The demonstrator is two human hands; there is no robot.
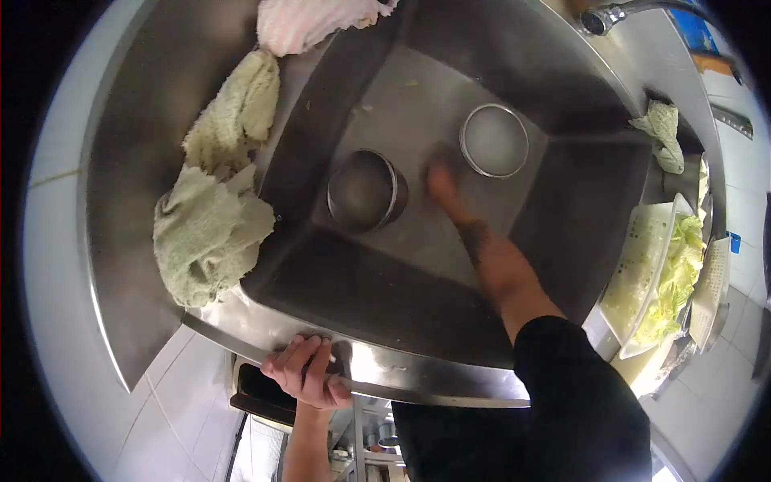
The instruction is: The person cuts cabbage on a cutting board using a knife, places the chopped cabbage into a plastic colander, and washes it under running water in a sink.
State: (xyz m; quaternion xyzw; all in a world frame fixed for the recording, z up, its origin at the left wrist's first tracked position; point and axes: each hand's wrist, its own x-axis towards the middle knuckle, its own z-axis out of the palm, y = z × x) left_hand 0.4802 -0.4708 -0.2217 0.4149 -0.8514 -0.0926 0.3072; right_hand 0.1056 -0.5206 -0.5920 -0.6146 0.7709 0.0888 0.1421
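Note:
My left hand (pixel 307 372) rests on the front rim of the steel sink (pixel 418 384), its fingers curled over the edge. Deep in the basin, my right hand (pixel 442 178) reaches down near the bottom, between two round metal containers; its fingers are dark and blurred. The left container (pixel 361 191) stands close to the basin's left side. The right container (pixel 495 140) holds something cloudy and whitish. Small pale scraps (pixel 365 108) lie on the basin floor.
Greenish cloths (pixel 210 233) and a pink cloth (pixel 309 22) lie along the left ledge. On the right are a white perforated basket (pixel 638 261) with leafy vegetables (pixel 679 273) and another green cloth (pixel 662 135). A faucet head (pixel 596 21) hangs at the top right.

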